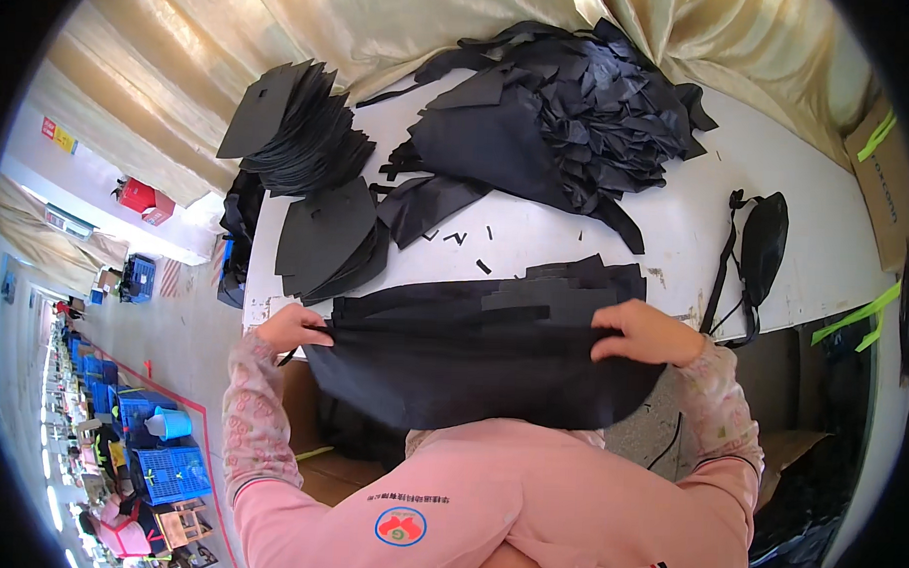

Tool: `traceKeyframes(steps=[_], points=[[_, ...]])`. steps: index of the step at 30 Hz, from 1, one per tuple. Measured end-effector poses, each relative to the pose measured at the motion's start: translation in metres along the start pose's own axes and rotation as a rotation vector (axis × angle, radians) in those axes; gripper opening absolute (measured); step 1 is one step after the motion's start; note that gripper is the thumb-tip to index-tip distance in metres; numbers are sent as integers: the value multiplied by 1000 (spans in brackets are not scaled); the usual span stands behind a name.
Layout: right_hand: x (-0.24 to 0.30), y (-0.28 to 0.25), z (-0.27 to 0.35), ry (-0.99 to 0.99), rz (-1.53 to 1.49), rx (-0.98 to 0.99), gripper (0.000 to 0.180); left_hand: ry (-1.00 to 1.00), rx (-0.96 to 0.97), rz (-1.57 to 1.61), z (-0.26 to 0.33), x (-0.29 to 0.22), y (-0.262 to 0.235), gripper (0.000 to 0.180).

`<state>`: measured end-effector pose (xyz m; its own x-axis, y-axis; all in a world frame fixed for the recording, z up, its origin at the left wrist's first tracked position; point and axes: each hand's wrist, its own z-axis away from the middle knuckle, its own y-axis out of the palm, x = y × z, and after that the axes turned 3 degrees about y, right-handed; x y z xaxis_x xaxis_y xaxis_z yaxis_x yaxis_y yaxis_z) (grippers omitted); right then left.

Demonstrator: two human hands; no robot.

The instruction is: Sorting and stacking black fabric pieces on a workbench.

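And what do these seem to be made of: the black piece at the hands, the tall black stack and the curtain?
The black piece at the left hand and right hand: probably fabric, matte, since it bends softly. The tall black stack: thin matte sheets, perhaps felt or foam, as they look stiff with clean edges. The curtain: satin-like cloth, shown by shiny highlights along its folds.

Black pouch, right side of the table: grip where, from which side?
Probably pinch the black pouch across its middle, coming from the right: its body is long and narrow, and that long edge shows no strap, while the strap trails down its left side and near end.
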<state>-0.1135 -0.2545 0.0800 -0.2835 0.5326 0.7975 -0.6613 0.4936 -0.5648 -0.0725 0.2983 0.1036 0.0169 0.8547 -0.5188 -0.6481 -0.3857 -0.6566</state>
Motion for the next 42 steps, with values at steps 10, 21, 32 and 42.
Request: traceKeyframes(steps=[10,21,32,42], points=[[-21,45,-37,28,624,-526,65,-44,57,-94,-88,58,48,43],[-40,86,-39,-128,668,-209,82,-283,-146,108,-72,111,34,19],[86,56,-124,-373,-185,-284,53,357,74,463,-24,-138,34,28],[60,72,-141,-54,-627,-167,20,-22,-897,-441,-114,61,32,72]])
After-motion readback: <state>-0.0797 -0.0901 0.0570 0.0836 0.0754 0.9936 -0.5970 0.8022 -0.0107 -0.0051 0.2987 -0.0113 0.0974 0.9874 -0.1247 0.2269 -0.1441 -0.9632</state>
